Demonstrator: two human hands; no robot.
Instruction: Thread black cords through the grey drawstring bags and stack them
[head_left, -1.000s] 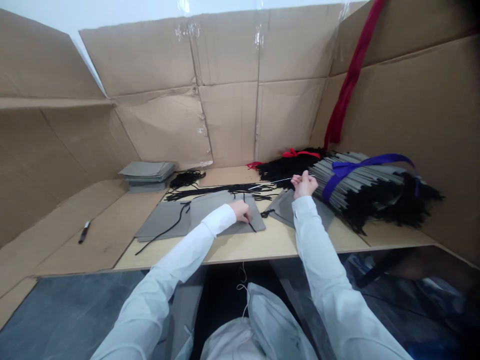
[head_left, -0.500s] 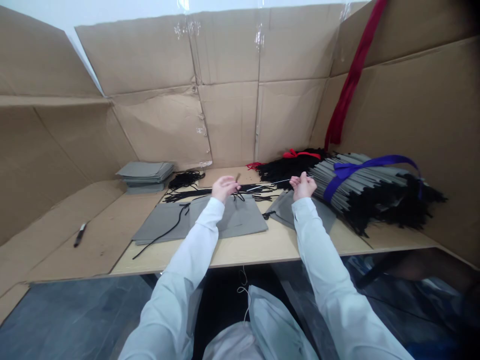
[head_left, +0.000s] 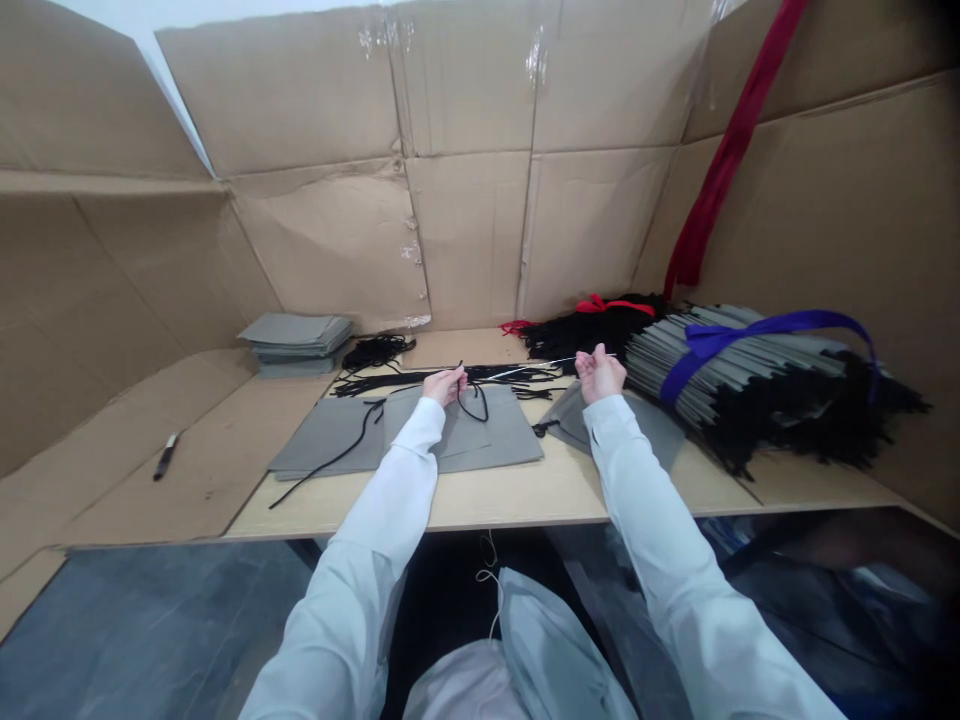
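Note:
My left hand [head_left: 445, 385] is closed on a black cord [head_left: 486, 408], which hangs in a loop below the fingers. My right hand [head_left: 600, 376] pinches a thin, light-coloured rod [head_left: 536, 367] that stretches left toward the cord; how its tip meets the cord is too small to make out. Beneath the left hand lie flat grey pouches [head_left: 487, 445], overlapping one another. A second black cord [head_left: 330, 465] trails from the left pouch toward the table's front edge. Near the right wrist rests another grey pouch [head_left: 645, 425] with black cord at its corner.
Loose black cords [head_left: 382, 381] lie behind the pouches. A grey stack [head_left: 296, 338] and a black cord coil [head_left: 375, 350] are at back left, a marker [head_left: 166, 455] at left. At right sit a bundle with a purple ribbon [head_left: 682, 375] and a red-tied black bundle [head_left: 562, 335]. Cardboard walls [head_left: 465, 240] surround the table.
The left hand has lowered slightly, and the black cord now hangs as a wider loop beside it. The right hand still pinches the rod. The whole view has shifted a little.

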